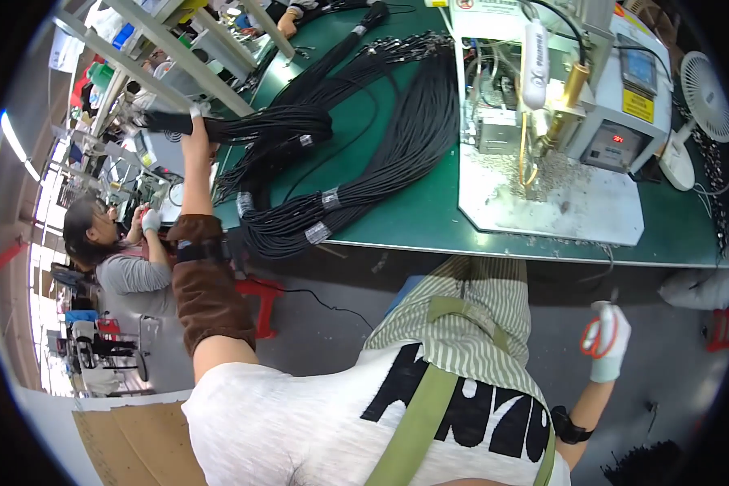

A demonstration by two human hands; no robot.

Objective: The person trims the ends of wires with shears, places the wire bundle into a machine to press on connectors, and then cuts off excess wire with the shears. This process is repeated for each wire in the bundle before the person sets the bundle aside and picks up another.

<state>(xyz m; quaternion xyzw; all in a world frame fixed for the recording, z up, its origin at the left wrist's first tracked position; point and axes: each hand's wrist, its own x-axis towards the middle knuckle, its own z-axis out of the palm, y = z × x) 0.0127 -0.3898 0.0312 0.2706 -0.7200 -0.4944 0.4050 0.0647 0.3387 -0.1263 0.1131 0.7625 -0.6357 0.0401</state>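
My left arm, in a brown sleeve cover, stretches to the far left of the table. There my left hand (pixel 193 128) is closed around the end of a bundle of black cables (pixel 271 126), with the bundle's black end sticking out left of the fist, blurred. More black cable bundles (pixel 417 121) lie curved across the green table (pixel 413 235), bound with clear tape (pixel 330 199). Low on the right, off the table, my right hand (pixel 611 344) in a white glove grips a pair of scissors (pixel 598 338) by the red-orange handles, blades pointing up.
A bench machine (pixel 535 89) on a white base plate (pixel 482 190) occupies the table's right half, with metal scraps around it. Beside it are a control box (pixel 611 142) and a white fan (pixel 709 97). A co-worker (pixel 138 263) sits left, near a red stool (pixel 261 308). Shelf posts (pixel 215 65) rise far left.
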